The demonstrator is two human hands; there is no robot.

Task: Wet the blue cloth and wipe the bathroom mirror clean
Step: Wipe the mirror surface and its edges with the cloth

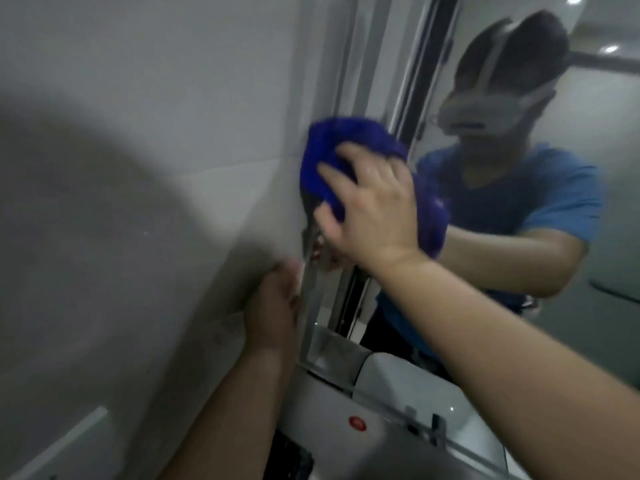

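Fingers (353, 152) of the right hand (374, 209) spread, pressing the blue cloth (332, 143) at the mirror (616, 202) edge, nine o'clock; left hand (273, 306) grip unclear; cloth may overshoot onto the wall (138, 133).

Lower centre: a metal-railed glass shelf (464, 448) runs toward the lower right, a white red-marked fixture (398, 382) showing beneath it.

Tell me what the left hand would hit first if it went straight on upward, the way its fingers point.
Probably the right hand, thumb side, which presses the blue cloth just above the left hand; depth is unclear in the blur.
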